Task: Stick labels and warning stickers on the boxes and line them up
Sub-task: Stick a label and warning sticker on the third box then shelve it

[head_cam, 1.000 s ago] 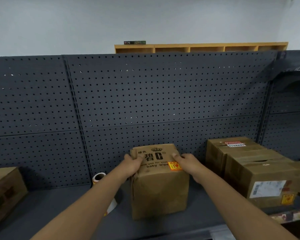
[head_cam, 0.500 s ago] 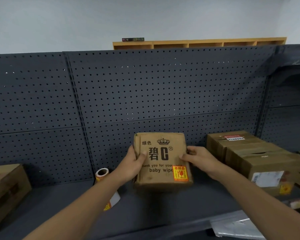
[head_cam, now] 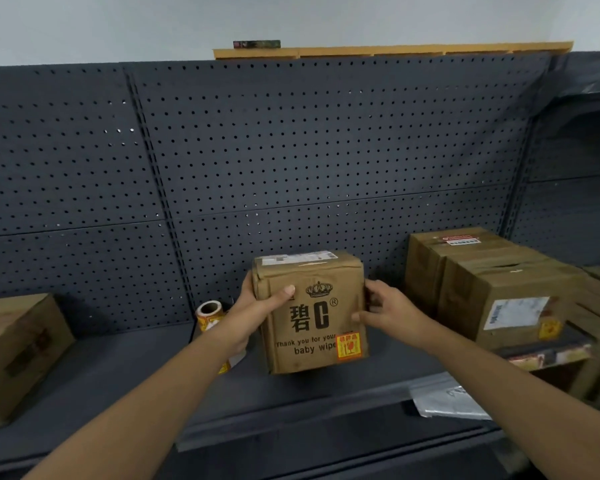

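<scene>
A brown baby-wipes box [head_cam: 309, 327] is gripped between both hands just above the dark shelf [head_cam: 125, 368]. My left hand [head_cam: 257, 306] clamps its left side, thumb on the printed face. My right hand [head_cam: 387, 308] presses its right side. An orange warning sticker [head_cam: 349, 345] sits at the lower right of the printed face, and a white shipping label [head_cam: 297, 258] lies on its top. A roll of orange stickers [head_cam: 209, 315] stands behind my left wrist, partly hidden.
Two labelled cardboard boxes [head_cam: 499, 299] stand in a row on the right of the shelf. Another box [head_cam: 18, 348] sits at the far left. A grey plastic bag [head_cam: 447, 401] lies at the shelf's front edge. A dark pegboard [head_cam: 291, 150] backs the shelf.
The box has been turned in both hands so its printed face now points toward me and the white label is on top. It also shifted slightly to the right.
</scene>
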`<state>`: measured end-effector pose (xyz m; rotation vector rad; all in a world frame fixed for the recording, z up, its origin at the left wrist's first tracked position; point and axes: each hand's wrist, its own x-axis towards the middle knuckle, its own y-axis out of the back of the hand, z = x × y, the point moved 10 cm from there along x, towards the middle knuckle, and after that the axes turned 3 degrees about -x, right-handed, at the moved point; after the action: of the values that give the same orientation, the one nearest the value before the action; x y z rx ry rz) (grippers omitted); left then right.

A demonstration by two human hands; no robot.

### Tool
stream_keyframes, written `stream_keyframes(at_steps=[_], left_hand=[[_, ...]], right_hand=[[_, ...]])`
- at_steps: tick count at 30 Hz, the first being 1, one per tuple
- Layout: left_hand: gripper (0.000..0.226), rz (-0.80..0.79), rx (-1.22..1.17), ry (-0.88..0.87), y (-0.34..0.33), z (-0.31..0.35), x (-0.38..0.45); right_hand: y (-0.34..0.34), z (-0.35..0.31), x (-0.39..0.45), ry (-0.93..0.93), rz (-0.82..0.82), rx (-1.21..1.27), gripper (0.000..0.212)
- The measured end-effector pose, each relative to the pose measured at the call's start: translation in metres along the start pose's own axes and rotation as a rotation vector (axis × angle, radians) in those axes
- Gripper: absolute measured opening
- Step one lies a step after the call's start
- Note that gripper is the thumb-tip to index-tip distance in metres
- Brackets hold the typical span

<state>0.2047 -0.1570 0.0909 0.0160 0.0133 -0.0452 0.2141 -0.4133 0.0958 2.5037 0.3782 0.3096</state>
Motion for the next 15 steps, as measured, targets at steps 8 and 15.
stream_keyframes(at_steps=[8,15], left_hand=[[0.107,0.017,0.031,-0.067,-0.005,-0.027,-0.03],[0.117,-0.046,0.08,-0.102,-0.009,-0.039,-0.041]], right_hand=[[-0.018,0.02,-0.019,-0.028,0.055,-0.058,0.057],[-0.026,0.019,-0.031,0.049,0.086,-0.177,0.049]])
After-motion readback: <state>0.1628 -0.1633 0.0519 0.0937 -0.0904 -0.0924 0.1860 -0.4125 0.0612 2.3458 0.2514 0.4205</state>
